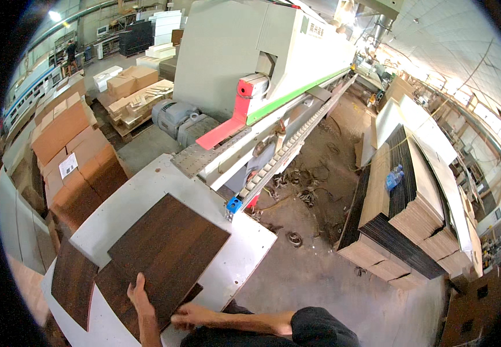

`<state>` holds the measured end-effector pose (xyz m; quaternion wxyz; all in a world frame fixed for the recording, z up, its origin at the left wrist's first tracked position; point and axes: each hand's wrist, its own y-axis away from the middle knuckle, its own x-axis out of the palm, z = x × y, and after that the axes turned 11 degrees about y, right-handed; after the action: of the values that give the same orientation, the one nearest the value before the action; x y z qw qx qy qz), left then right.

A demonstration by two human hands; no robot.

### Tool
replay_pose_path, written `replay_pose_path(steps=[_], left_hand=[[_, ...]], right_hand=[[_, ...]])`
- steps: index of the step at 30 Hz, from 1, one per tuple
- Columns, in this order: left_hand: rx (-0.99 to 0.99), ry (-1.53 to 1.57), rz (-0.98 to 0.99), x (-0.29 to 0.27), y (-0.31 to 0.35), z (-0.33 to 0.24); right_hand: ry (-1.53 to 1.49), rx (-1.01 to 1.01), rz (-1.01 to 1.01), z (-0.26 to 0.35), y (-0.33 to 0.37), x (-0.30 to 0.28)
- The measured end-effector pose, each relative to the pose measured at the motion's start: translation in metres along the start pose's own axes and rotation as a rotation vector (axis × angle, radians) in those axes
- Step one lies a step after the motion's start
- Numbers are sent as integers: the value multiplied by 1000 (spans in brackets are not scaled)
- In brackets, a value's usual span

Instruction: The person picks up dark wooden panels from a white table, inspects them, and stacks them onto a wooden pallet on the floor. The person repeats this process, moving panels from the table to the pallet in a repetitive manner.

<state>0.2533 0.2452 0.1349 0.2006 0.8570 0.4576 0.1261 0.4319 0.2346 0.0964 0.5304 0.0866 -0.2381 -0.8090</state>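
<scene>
A dark brown wood-grain board (172, 248) lies on a white tabletop (250, 254), with another board of the same finish (108, 283) partly beneath it. My left hand (139, 296) rests on the dark surface near its close end, fingers apart and one pointing away from me. At the near right edge of the top board, my right hand (191, 316) is closed, its fingertips against that edge. A small dark piece (193, 291) shows from under the board just beyond my right hand. To the left lies a separate dark brown panel (74, 283).
Ahead stands a large pale machine (221, 58) with a green rail, a red guard (222, 132) and a long track. Stacked boards (400, 196) with a plastic bottle (395, 177) stand right. Cardboard boxes (80, 162) are piled left. Scraps (305, 194) litter the floor.
</scene>
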Motion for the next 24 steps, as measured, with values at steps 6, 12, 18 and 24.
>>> replay_pose_path(steps=[6,12,18,24], left_hand=[[-11,249,172,-96,24,-15],[512,-790,-196,-214,-57,8],[455,-290,124,-192,-58,46],[206,-136,73,-224,-54,67]], right_hand=[[454,-490,-680,26,33,-36],[831,-52,-961,-5,-47,-112],[850,-156,-799,-31,-94,-86],[736,-38,-580,-14,-60,-73]])
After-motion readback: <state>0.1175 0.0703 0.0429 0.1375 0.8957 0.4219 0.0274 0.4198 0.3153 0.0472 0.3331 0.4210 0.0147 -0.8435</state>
